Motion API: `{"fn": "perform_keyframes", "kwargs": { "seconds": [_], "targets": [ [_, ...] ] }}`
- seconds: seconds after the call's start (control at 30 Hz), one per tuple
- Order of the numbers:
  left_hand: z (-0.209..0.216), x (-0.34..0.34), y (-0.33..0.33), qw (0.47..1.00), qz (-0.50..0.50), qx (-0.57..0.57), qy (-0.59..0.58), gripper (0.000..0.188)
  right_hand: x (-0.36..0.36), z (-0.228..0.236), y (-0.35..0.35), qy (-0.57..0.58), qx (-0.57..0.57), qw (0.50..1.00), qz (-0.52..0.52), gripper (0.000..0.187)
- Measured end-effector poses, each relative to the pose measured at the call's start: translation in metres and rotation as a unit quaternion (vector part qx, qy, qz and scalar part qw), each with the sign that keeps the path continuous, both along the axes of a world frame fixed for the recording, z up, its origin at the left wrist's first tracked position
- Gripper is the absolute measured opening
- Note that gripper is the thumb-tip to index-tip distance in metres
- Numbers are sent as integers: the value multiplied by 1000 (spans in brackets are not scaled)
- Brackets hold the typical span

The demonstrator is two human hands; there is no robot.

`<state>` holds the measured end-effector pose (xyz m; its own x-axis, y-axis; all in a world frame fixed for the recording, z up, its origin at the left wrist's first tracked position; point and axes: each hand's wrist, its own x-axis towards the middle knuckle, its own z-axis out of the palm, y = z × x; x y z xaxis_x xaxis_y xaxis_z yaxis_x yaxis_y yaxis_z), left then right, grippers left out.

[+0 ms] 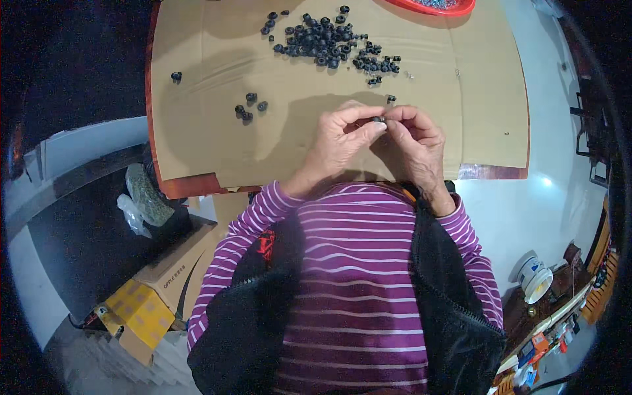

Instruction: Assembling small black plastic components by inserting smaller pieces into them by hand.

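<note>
Over the near part of a cardboard-covered table, my two hands meet fingertip to fingertip. My left hand pinches a small black part between thumb and forefinger. From the other side, my right hand is closed at the same spot, its fingertips on a tiny piece at the end of that part; the piece is too small to name. Just beyond my fingers lies a small black and silver part. A large pile of small black round parts spreads farther off, with smaller black pieces at its right.
Several black parts form a small group left of my hands, and a couple more lie near the left edge. A red basin of small shiny pieces stands at the far edge. Cardboard boxes sit on the floor at lower left.
</note>
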<state>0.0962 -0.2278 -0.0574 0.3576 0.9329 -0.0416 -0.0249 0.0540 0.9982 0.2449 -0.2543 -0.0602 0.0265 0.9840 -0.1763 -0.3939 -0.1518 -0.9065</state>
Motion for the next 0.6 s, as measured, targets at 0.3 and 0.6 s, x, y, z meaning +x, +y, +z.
{"fn": "perform_keyframes", "kwargs": {
  "seconds": [0.3,0.6],
  "targets": [
    [-12,-1,-6,961,61,-232,-140,16,0,-7,-4,64,-44,997,1,11],
    [-10,0,-9,882,40,-378,-278,17,-2,4,-12,-33,-16,999,18,10]
  ]
}}
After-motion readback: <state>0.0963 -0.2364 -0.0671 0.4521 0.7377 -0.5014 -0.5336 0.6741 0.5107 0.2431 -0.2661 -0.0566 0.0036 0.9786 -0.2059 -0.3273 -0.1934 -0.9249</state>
